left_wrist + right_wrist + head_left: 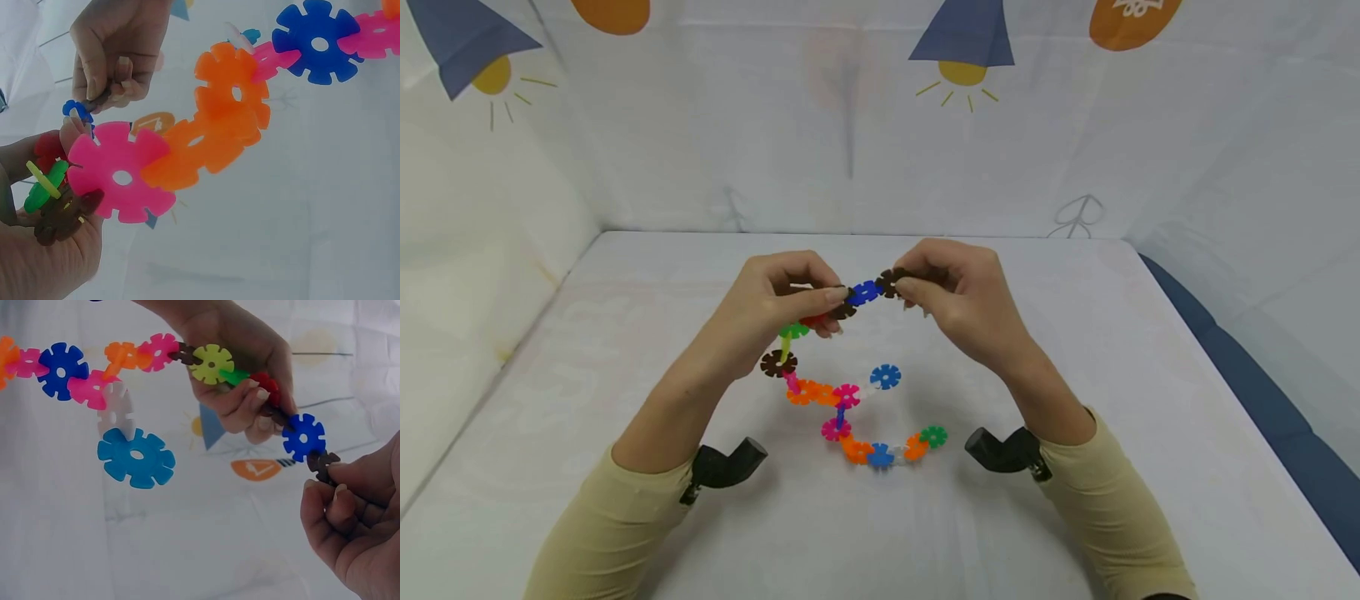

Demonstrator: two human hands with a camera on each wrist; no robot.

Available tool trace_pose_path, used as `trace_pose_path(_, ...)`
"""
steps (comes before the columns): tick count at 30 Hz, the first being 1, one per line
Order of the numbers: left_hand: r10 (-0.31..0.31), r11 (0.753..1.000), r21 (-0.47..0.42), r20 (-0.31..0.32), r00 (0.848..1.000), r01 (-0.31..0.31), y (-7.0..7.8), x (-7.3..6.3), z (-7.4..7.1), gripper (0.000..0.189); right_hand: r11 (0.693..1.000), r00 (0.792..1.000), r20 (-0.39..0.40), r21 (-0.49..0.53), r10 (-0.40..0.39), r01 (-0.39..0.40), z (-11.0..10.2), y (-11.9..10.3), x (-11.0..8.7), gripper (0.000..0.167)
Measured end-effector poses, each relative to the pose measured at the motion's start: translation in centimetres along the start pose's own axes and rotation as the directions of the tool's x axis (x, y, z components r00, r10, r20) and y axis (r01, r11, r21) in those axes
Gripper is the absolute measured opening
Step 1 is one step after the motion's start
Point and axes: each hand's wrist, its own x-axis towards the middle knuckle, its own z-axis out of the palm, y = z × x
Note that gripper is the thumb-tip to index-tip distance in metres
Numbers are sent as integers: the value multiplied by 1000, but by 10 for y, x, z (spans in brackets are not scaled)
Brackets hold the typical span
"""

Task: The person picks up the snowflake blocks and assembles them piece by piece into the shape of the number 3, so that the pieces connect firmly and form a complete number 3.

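Observation:
A chain of colourful notched snowflake discs hangs in the air between and below both hands. My left hand (771,292) pinches it near the red disc (265,387) and a dark brown one. My right hand (970,304) pinches the brown disc (323,465) at the chain's upper end, and a dark blue disc (865,292) links the stretch between the hands. Below, orange discs (231,94) and pink ones lead to two branches. One ends in a light blue disc (136,458), the other in a green disc (934,437). Fingers partly cover the pinched discs.
Under the hands lies a white tabletop (880,542). White cloth walls (775,125) with printed lamps stand behind and at the sides. A dark blue padded edge (1247,383) runs along the right. Each wrist carries a black camera mount (730,464).

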Motion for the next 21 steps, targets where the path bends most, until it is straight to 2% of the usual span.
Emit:
trace_pose_path(7,4,999,-40,19,1000,-3,-1,0,-3,11,999,999,-3,22,38,-38,-3,2,1,8)
trace_pose_path(14,-5,999,-40,19,1000,6,-1,0,-5,11,999,999,21,31,43,-44,-4,2,2,6)
trace_pose_path(17,-6,999,-43,17,1000,7,-1,0,-5,12,999,999,25,38,30,-30,-5,3,2,6)
trace_pose_path(21,-10,999,-39,22,1000,10,-1,0,-6,11,997,998,34,62,-45,42,-4,6,3,9)
